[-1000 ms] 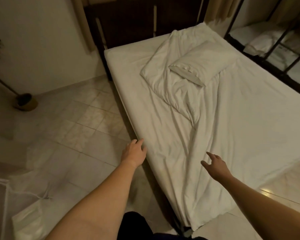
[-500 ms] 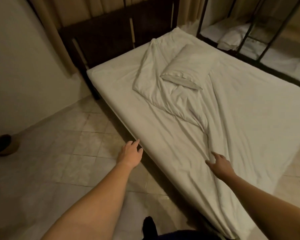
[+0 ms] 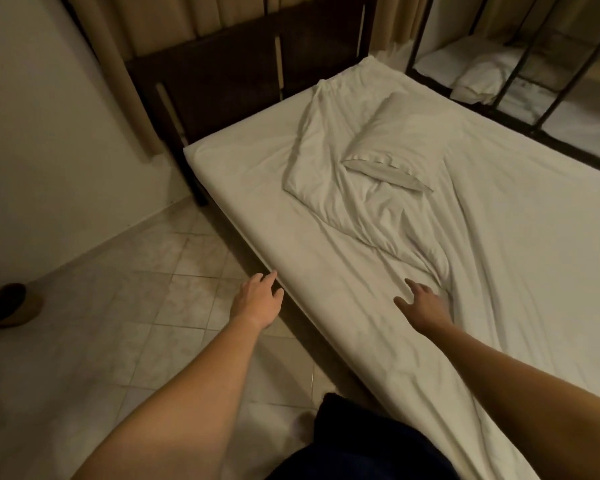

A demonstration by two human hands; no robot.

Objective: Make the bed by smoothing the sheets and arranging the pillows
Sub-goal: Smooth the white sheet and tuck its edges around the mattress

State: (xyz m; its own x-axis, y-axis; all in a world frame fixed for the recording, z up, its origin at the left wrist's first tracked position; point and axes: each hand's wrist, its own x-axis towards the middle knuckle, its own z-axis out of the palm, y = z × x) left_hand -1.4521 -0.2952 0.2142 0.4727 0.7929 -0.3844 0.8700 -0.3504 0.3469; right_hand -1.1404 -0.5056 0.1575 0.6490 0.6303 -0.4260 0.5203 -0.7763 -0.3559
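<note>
Head view:

- Bed (image 3: pixel 243 174): white mattress on a dark frame, running from lower right to upper centre; dark slatted headboard (image 3: pixel 243 64) at the far end, beige curtains (image 3: pixel 160 26) behind.
- Top sheet (image 3: pixel 520 244): white, spread over the right part of the mattress, bunched into a creased ridge down the middle; left strip of the mattress exposed.
- Folded-back sheet corner (image 3: pixel 312 157): rumpled, lying just left of the pillow.
- Pillow (image 3: pixel 395 133): white, tilted diagonally near the head of the bed, resting on the bunched sheet, open end of the case facing the camera.
- Left hand (image 3: pixel 258 299): released, fingers loosely extended, nothing grasped; positioned at the near side edge of the mattress, fingertips touching or just beside the edge — exact contact not discernible.
- Right hand (image 3: pixel 425 303): released, fingers spread, palm down on the sheet at the lower end of the creased ridge; no fabric pinched.
- Tiled floor (image 3: pixel 118 306): left of the bed.
- Second bed with black metal frame (image 3: pixel 520 81): upper right, well apart.
</note>
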